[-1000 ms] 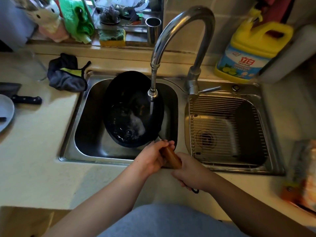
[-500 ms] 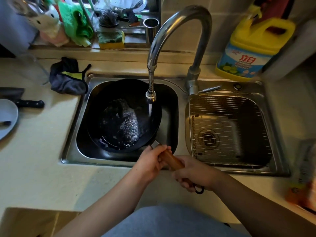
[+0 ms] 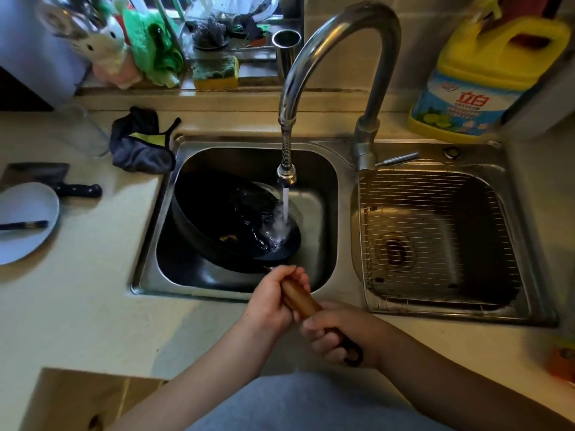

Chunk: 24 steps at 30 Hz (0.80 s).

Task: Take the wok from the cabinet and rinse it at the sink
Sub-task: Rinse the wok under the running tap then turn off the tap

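The black wok lies tilted in the left basin of the steel sink, its open side turned toward the right. Water runs from the curved faucet and splashes on the wok's lower right rim. My left hand grips the front part of the wok's brown wooden handle. My right hand holds the rear part of the same handle, near its black hanging loop.
A wire rack fills the right basin. A yellow detergent jug stands behind it. A dark cloth, a cleaver and a plate with chopsticks lie on the left counter. Sponge and clutter sit on the sill.
The wok has tipped from lying nearly flat to leaning on its side with the opening toward the right. Both hands rolled the handle and stayed on it. Water keeps running.
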Each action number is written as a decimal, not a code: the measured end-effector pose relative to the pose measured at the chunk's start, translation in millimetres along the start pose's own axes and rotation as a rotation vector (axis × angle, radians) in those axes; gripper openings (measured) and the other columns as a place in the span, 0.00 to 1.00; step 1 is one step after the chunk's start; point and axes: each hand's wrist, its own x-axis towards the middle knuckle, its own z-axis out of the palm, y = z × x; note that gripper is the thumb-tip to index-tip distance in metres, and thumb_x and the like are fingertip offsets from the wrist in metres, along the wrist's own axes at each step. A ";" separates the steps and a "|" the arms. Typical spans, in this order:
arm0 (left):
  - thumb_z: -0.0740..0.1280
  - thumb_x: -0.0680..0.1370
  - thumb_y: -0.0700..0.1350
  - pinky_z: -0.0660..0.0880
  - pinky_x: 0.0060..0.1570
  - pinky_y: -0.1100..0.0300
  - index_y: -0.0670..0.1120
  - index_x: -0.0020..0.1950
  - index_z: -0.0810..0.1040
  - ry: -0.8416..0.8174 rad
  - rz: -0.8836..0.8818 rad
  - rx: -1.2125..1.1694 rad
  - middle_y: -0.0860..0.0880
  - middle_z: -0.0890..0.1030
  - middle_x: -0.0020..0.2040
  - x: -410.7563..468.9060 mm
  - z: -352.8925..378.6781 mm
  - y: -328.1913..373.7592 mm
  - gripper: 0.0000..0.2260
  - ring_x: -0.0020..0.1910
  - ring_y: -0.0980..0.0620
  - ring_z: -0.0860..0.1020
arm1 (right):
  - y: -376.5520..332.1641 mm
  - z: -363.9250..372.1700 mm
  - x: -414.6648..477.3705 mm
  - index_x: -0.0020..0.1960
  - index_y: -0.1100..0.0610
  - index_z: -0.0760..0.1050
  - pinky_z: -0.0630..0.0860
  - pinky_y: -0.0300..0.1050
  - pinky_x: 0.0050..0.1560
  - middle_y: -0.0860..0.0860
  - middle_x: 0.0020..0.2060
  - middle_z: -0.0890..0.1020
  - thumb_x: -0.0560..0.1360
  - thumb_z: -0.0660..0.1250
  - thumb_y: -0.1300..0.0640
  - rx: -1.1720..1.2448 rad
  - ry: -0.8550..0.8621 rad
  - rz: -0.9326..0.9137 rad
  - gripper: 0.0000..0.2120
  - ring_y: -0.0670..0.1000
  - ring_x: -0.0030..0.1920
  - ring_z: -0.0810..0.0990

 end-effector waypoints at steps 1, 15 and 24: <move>0.64 0.78 0.38 0.78 0.25 0.64 0.38 0.35 0.78 0.002 -0.001 -0.015 0.47 0.79 0.25 0.6 0.6 0.2 0.12 0.23 0.53 0.80 | 0.5 0.7 1.2 0.52 0.57 0.70 0.64 0.31 0.17 0.49 0.29 0.70 0.73 0.63 0.65 0.033 -0.015 0.008 0.09 0.41 0.21 0.68; 0.66 0.76 0.44 0.69 0.20 0.65 0.47 0.31 0.68 0.172 0.194 0.166 0.51 0.70 0.24 9.3 11.4 10.4 0.14 0.20 0.55 0.72 | -24.6 10.5 8.7 0.51 0.58 0.73 0.69 0.34 0.20 0.50 0.29 0.75 0.74 0.66 0.66 0.072 -0.087 0.145 0.08 0.44 0.23 0.74; 0.65 0.75 0.40 0.73 0.28 0.59 0.44 0.37 0.71 0.222 0.298 0.255 0.48 0.72 0.27 16.9 14.1 8.0 0.07 0.22 0.53 0.73 | -39.9 43.6 6.1 0.61 0.53 0.70 0.81 0.45 0.35 0.54 0.42 0.81 0.76 0.64 0.55 -1.171 0.541 0.016 0.14 0.51 0.37 0.83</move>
